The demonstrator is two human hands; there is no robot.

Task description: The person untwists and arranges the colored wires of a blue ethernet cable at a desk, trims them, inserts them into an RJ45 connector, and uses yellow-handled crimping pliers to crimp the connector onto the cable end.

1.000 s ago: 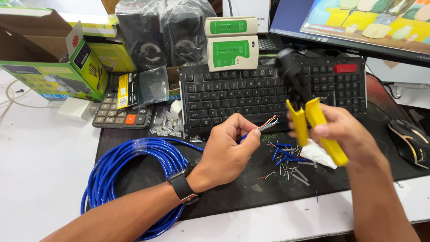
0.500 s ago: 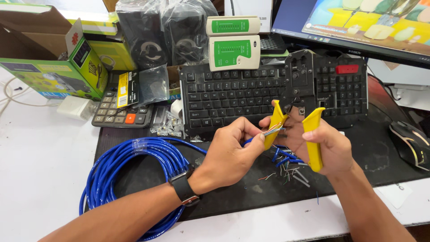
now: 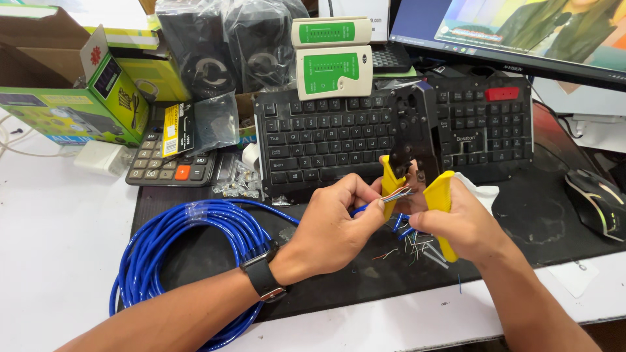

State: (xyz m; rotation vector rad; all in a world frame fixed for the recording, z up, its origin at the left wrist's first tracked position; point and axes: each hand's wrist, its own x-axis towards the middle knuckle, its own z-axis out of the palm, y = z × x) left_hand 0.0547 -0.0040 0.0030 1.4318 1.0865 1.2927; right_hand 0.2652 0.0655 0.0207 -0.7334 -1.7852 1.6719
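Note:
My left hand (image 3: 336, 225), with a black watch on its wrist, pinches the end of a blue cable (image 3: 189, 254). Thin coloured wires (image 3: 399, 193) fan out of that end. My right hand (image 3: 466, 225) grips a black crimping tool (image 3: 417, 146) by its yellow handles. The tool stands upright over the keyboard, and the wire tips lie against it just above the left handle. The rest of the cable lies in a coil on the black desk mat (image 3: 535, 215) to the left.
Behind the hands sit a black keyboard (image 3: 313, 140), a green-and-white cable tester (image 3: 334, 68), a calculator (image 3: 171, 169), clear plugs (image 3: 238, 182), boxes and bagged speakers. Wire scraps (image 3: 411, 244) lie on the mat. A mouse (image 3: 596, 202) is at the right, a monitor (image 3: 521, 29) behind.
My right hand has brought the crimping tool down and left, from a tilt to upright. My left hand has carried the fanned wires up against the tool.

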